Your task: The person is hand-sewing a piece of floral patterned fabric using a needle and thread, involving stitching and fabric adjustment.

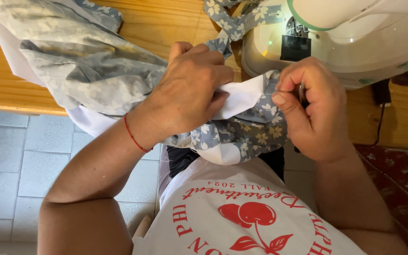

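**Two hands pinch floral cloth in front of a sewing machine**

At the far left, a wooden table (5, 89) runs across the scene, its near edge above a pale tiled floor (20, 165). Grey-blue floral cloth (81, 66) with a white lining lies heaped on the table and spills over its near edge towards the person.

Moving right, the left hand (190, 89) comes in from the lower left, a thin red cord (133, 135) around its wrist. Its fingers are curled tight, gripping a bunched fold of the floral cloth and its white lining just off the table's near edge, above the person's lap.

Between the two hands, a white flap of the lining (242, 97) shows, with more floral cloth hanging below it onto the person's white shirt (242, 212), which has a red cherry picture.

Further right, the right hand (315, 108) is clenched, its thumb pressed to the edge of the cloth. A thin dark item sits between the thumb and fingers; what it is cannot be told.

Behind the right hand, on the far side of the table, stands a white sewing machine (355, 42) with a strip of the floral cloth leading up to it. At the near right, a dark red patterned rug (402, 189) lies below the table.
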